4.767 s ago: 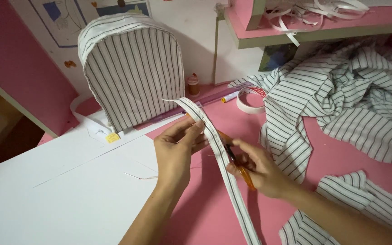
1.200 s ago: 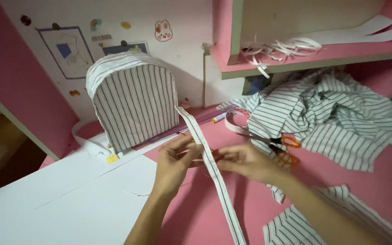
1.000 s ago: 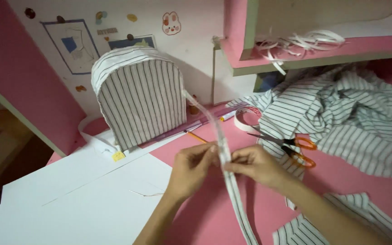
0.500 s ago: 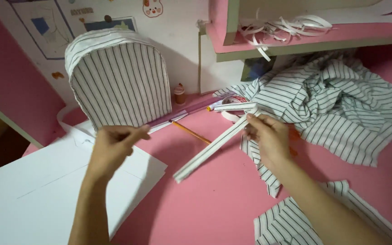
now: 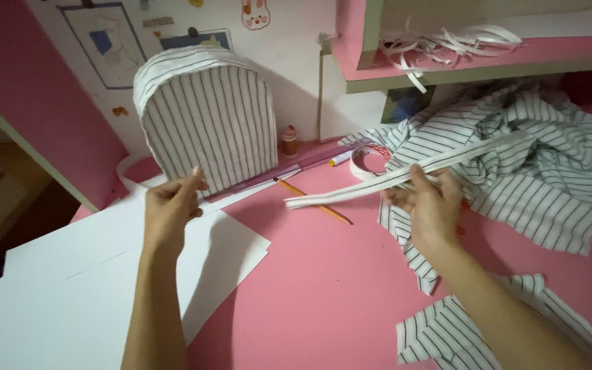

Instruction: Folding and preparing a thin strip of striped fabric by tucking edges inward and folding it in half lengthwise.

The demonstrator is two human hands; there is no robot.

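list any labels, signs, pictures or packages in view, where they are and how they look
Drawing: wall, upper left, white sheet with blue outline and blue shapes.
Photo card: wall above the striped arch, small, bluish.
Bunny sticker: wall, top centre, white and pink.
Small stickers: wall left of the arch, orange.
Bottle: right of the arch, small, brown; label too small to tell.

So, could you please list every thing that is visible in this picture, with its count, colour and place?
fabric strip: one, white with dark stripes, in the right hand's grip, stretched over the desk
striped box: one, arched, fabric-covered, at the back by the wall
striped cloth: one heap, right side; smaller pieces in front
white sheets: several, left on the desk
pencil: one, orange, centre
tape roll: one, white, behind the strip
desk: one, pink
shelf: one, pink, with white paper strips
left hand: open, above the sheets
right hand: holds the strip
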